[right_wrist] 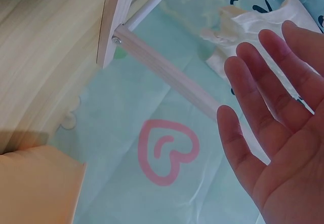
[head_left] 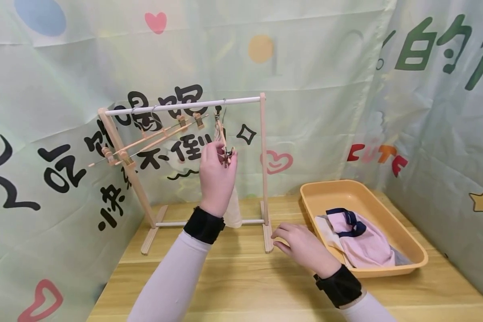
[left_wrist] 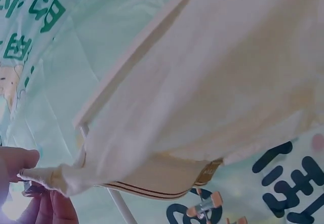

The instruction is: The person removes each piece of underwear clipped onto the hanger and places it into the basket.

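Observation:
My left hand (head_left: pixel 218 181) is raised at the near end of a wooden clip hanger on the rack's white rail (head_left: pixel 241 101). Its thumb and fingers pinch the hanger clip (head_left: pixel 228 154) together with a gathered corner of cream cloth. That cream garment (left_wrist: pixel 177 122), with a brown-striped waistband, hangs down beneath; in the head view the hand hides much of it. My right hand (head_left: pixel 306 248) hovers between the rack's right foot (head_left: pixel 267 237) and the yellow tub. In the right wrist view its fingers (right_wrist: pixel 253 82) are spread and nearly straight, holding nothing.
Two more wooden clip hangers (head_left: pixel 157 141) hang on the left part of the rail, their clips bare. On the right of the wooden table (head_left: pixel 241 277) stands a yellow tub (head_left: pixel 306 197) with a pink, navy-trimmed garment (head_left: pixel 366 243) and other cloth. Printed curtains enclose the table.

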Motion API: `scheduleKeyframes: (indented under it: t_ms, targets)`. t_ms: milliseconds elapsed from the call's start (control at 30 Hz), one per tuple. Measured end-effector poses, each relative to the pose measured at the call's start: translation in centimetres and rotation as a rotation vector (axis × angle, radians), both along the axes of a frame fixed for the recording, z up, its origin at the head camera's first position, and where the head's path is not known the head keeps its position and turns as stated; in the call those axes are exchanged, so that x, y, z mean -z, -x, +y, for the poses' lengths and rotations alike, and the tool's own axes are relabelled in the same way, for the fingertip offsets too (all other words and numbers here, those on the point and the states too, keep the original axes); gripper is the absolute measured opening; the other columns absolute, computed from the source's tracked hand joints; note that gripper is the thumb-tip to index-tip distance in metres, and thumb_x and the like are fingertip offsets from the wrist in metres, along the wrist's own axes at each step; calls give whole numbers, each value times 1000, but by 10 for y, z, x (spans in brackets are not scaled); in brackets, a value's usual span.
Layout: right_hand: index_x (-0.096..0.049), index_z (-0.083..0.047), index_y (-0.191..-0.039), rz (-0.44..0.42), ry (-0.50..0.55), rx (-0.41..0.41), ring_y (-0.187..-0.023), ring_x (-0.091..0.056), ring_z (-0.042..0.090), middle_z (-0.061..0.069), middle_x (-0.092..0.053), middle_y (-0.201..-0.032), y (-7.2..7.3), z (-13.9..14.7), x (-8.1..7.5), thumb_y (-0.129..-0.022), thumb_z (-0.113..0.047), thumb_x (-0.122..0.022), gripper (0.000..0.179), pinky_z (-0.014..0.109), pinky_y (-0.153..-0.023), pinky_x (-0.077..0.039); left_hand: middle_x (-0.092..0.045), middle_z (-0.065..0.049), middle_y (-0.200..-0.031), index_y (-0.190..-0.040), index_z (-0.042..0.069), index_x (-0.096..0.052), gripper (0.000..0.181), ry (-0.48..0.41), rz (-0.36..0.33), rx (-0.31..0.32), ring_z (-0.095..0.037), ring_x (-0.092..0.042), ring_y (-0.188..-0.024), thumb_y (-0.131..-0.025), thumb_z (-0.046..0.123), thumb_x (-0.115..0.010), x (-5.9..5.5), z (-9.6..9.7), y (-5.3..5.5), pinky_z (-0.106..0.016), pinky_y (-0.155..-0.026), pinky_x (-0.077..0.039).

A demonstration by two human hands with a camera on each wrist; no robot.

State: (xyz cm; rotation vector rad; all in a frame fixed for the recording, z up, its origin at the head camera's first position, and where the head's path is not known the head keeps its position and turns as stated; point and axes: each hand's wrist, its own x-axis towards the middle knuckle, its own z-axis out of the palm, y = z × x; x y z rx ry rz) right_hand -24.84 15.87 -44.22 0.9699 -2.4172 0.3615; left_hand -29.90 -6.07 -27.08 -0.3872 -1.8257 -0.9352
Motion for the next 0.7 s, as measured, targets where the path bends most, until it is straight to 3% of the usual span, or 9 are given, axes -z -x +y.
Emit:
scheduleKeyframes:
  t_ms: [300,700]
  targets:
    - [-68,-21,-94,12,5,-23,-78,-60,10,-3,-66,-88,2,-1,2,-84,-24,-71,11,36,-69,-54,-59,-14,-86,-101,-1,-61,28,-97,13,-27,-18,-56,-75,-83,19,-72,1,-16,-5,-32,-63,-55]
    - [-68,-19,-93,19,-6,-25,-78,-60,11,-2,-66,-87,3,-1,4,-84,-23,-72,11,37,-69,-54,-60,-17,-88,-99,-2,-62,25,-118,52,-106,-19,-58,-78,-86,18,-69,2,-36,-5,-31,-60,-58]
